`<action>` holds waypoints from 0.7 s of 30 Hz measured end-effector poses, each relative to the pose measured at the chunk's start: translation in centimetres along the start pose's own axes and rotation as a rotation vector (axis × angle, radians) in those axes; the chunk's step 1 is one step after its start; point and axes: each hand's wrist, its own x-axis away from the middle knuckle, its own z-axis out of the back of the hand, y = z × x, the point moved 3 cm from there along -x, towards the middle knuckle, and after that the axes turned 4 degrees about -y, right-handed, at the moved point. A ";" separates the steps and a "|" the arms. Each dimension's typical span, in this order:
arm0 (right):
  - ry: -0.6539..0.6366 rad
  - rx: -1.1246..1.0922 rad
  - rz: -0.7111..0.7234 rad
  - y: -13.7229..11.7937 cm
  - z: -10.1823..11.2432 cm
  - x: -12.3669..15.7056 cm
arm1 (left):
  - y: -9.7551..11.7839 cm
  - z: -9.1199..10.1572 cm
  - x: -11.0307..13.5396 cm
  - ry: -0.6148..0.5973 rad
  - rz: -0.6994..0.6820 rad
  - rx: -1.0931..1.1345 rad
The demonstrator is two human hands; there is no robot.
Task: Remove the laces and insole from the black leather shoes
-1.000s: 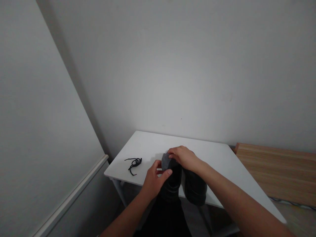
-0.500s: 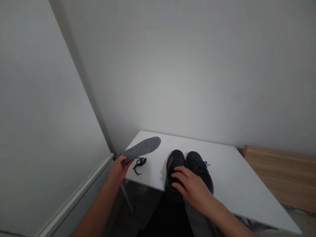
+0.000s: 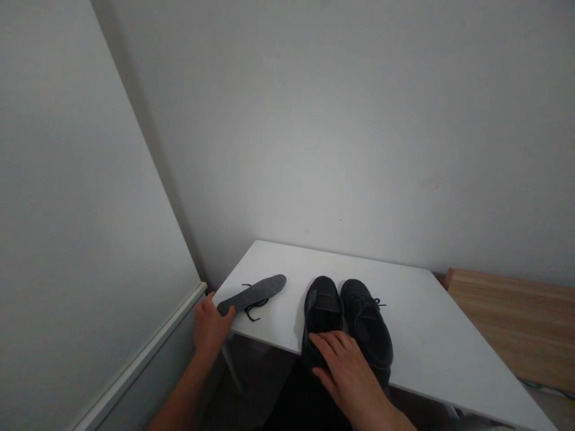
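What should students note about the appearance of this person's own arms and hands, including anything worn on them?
The left hand and right hand are bare, with no gloves, and no ring, watch or bracelet shows. The left forearm and right forearm are also uncovered, with no sleeve in view. Plain black clothing shows between the arms.

The shoes (image 3: 344, 317) look matt black, and the insole (image 3: 254, 294) at their nine o'clock is rough grey felt. The lace (image 3: 253, 313) is thin black cloth, the table (image 3: 426, 335) smooth white, and the board (image 3: 503, 317) at three o'clock pale wood.
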 end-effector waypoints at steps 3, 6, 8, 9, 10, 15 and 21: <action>0.132 -0.006 0.008 1.1 0.3 1.0 | 3.4 0.1 2.8 0.076 -0.217 -0.031; 0.325 -0.017 -0.082 3.1 1.4 2.0 | 7.9 -0.9 7.2 -0.240 -0.397 0.167; 0.394 -0.027 -0.164 4.4 1.9 2.5 | 11.3 -1.6 10.4 -0.481 -0.596 0.198; 0.404 -0.026 -0.188 4.9 2.0 2.8 | 12.9 -1.9 11.8 -0.570 -0.695 0.175; 0.402 -0.017 -0.197 5.3 2.0 3.0 | 14.1 -2.2 12.8 -0.623 -0.732 0.134; 0.385 0.109 -0.150 5.8 0.5 4.2 | 16.6 -4.1 13.8 -0.729 -0.695 -0.172; 0.457 0.335 -0.106 6.6 -1.7 4.7 | 17.8 -2.1 10.4 -0.648 -0.797 -0.170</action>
